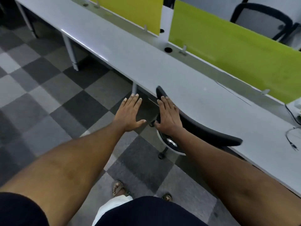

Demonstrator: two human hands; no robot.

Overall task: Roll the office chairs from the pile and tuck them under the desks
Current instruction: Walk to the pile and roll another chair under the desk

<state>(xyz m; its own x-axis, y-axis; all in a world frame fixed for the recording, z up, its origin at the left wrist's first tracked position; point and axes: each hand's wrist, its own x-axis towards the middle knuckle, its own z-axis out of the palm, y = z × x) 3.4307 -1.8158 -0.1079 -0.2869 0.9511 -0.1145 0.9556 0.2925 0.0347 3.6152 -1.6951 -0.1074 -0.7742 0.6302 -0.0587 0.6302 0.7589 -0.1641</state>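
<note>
A black office chair (210,132) stands against the front edge of the long grey desk (138,61), its curved backrest top lying along the desk edge and its seat hidden below. Its chrome base and black castors (171,144) show beneath the backrest. My right hand (169,116) rests flat on the left end of the backrest, fingers straight. My left hand (132,113) hovers open with spread fingers just left of the chair, over the floor, touching nothing.
Green divider panels (228,51) run along the desk's far side, with another chair (262,18) behind them. Grey desk legs (70,51) stand to the left. Cables (293,139) lie on the desk at right. Checkered carpet (48,95) spreads left; my sandalled feet (120,188) are below.
</note>
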